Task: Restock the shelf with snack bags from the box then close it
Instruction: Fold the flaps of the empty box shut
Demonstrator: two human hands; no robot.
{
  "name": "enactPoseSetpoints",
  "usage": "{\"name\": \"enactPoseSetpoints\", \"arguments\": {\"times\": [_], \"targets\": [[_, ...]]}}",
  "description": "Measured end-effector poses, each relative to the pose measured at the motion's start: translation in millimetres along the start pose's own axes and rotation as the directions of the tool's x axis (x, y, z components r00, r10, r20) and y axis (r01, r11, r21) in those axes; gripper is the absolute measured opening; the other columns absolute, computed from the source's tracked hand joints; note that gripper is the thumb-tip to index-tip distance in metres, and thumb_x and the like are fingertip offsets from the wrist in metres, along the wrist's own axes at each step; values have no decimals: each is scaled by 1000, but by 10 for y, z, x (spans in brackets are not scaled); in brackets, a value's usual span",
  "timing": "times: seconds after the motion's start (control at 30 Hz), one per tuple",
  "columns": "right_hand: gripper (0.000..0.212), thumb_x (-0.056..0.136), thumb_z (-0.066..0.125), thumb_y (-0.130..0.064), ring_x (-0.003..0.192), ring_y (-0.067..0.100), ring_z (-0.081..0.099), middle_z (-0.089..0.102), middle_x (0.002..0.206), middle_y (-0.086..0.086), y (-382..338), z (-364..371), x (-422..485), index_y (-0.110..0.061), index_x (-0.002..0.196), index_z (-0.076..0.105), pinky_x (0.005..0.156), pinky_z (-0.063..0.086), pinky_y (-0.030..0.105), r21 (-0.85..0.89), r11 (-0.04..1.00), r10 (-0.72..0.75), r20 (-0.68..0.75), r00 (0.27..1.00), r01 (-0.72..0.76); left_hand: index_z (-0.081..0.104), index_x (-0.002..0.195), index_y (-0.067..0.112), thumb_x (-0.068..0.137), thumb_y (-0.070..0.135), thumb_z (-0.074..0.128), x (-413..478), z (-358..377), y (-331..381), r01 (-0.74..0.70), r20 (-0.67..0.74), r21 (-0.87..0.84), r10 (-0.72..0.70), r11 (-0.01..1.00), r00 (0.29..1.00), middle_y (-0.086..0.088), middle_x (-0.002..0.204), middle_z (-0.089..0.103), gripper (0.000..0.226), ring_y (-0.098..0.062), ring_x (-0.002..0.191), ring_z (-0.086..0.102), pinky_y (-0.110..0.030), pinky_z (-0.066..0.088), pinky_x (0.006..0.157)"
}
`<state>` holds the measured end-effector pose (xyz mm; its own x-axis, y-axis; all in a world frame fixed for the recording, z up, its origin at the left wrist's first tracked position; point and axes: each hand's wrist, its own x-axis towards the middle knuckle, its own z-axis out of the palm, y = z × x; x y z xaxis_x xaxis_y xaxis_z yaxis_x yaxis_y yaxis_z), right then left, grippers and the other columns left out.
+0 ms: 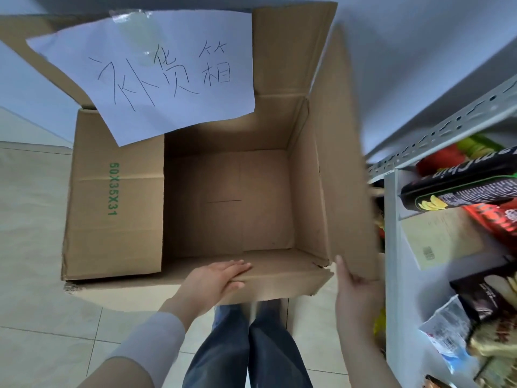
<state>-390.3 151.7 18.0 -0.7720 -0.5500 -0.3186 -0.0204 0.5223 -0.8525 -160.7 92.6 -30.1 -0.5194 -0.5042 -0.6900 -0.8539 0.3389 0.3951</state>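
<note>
The box (229, 203) stands empty on the floor. The left hand (215, 278) lies flat, fingers together, on the near flap (279, 281). The right hand (351, 284) grips the right flap (341, 163).

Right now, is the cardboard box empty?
Empty: the cardboard box shows only its bare floor; the snack bags sit on the shelf.

Left hand (221, 278) lay flat at lower centre of the frame, palm down, fingers together and extended toward the right. Its forearm, in a light sleeve, ran in from the lower left. Right hand (353, 284) stood at lower right, thumb raised, fingers curled and gripping. Both legs showed bottom centre.
</note>
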Motion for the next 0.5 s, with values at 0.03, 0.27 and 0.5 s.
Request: {"name": "enactPoseSetpoints", "arguments": {"times": [0.03,0.27,0.5], "targets": [[19,83,65,-3,92,12,58,65,100,-3,48,22,-56,-17,95,61,79,45,10,-93,987,-126,83,989,134,19,145,44,67,71,-7,-5,13,-15,-7,-8,4,7,1000,1000,19,152,27,87,-10,138,33,-27,34,106],[26,65,82,-9,89,27,64,69,100,16,489,267,150,-1,87,71,73,56,33,-441,335,-636,546,545,833,30,144,34,62,72,-15,-25,1,-37,-5,-55,60,9,998,998,9,149,38,101,-15,131,43,-29,42,96],[41,74,75,-21,114,28,48,59,122,15,688,166,-127,-7,111,65,91,48,41,-491,440,-521,542,659,752,33,143,25,97,52,28,-26,-41,9,22,-23,52,-21,998,1000,3,144,43,54,-17,128,43,-29,40,98]]}}
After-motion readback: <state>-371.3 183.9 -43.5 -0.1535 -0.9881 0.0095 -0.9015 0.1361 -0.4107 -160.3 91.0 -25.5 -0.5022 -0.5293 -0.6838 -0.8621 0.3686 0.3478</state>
